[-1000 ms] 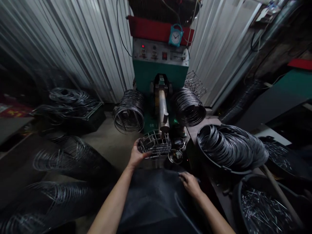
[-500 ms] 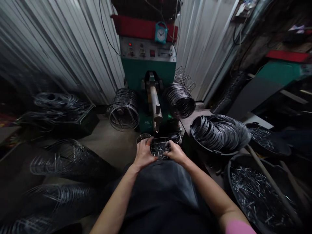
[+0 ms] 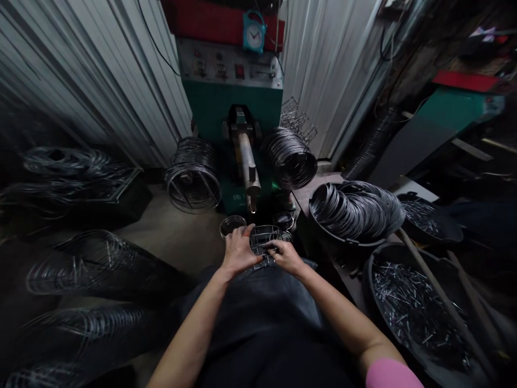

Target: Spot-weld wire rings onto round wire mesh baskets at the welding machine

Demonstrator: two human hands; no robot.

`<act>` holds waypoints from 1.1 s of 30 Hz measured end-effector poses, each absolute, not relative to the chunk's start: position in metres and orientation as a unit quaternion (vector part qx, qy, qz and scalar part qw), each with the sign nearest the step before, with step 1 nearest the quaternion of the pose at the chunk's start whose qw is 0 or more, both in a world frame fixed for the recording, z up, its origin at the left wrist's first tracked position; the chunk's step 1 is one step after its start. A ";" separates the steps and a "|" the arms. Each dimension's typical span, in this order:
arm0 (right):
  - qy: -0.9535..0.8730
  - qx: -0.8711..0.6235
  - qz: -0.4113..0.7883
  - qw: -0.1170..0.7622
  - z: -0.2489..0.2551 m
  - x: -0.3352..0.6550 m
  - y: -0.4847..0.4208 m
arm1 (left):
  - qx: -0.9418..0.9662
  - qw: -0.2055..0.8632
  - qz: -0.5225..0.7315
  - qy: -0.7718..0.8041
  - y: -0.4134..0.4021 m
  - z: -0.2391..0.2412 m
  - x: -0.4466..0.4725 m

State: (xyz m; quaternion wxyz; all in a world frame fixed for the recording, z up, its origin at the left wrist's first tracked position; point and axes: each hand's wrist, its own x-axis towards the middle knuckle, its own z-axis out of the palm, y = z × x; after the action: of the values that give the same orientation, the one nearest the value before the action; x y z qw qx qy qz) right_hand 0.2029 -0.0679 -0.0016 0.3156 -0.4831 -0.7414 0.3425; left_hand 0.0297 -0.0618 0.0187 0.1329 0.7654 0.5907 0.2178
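A round wire frame [image 3: 262, 235] with crossing rods sits low in front of me, just above my lap. My left hand [image 3: 238, 249] grips its left side, the thumb stretched along the near edge and an orange band on one finger. Over the frame's right part, my right hand [image 3: 287, 255] has its fingers pinched together; what is between them is too dark and small to make out. Just beyond the hands, the tip of a metal machine arm [image 3: 249, 175] points down toward the frame. The near underside of the frame is partly hidden by my hands.
Behind stands a green machine [image 3: 232, 97] with a blue clock [image 3: 254, 33]. Wire ring coils hang left [image 3: 194, 183] and right [image 3: 291, 159] of its arm. On the right are a tub of rings [image 3: 359, 213] and a basin of short rods [image 3: 424, 307]. Ring stacks [image 3: 100, 264] lie left.
My right hand has shifted inward over the frame, its fingers drawn closer together. The left hand keeps its hold. The background has slid left and up as the head turned.
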 end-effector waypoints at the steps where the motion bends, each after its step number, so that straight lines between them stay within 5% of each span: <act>1: -0.759 -0.470 0.334 0.302 0.000 0.205 -0.067 | 0.765 0.133 0.217 0.592 -0.061 0.018 0.029; 33: -0.876 -0.377 0.190 0.234 0.002 0.200 -0.034 | 0.755 0.184 0.264 0.571 -0.027 0.008 0.007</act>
State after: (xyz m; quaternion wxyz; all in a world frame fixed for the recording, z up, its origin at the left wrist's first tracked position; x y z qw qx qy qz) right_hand 0.2000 -0.0340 0.0024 0.2343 -0.3768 -0.8758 0.1898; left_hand 0.0067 -0.0266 0.0085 0.1837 0.7551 0.5711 0.2642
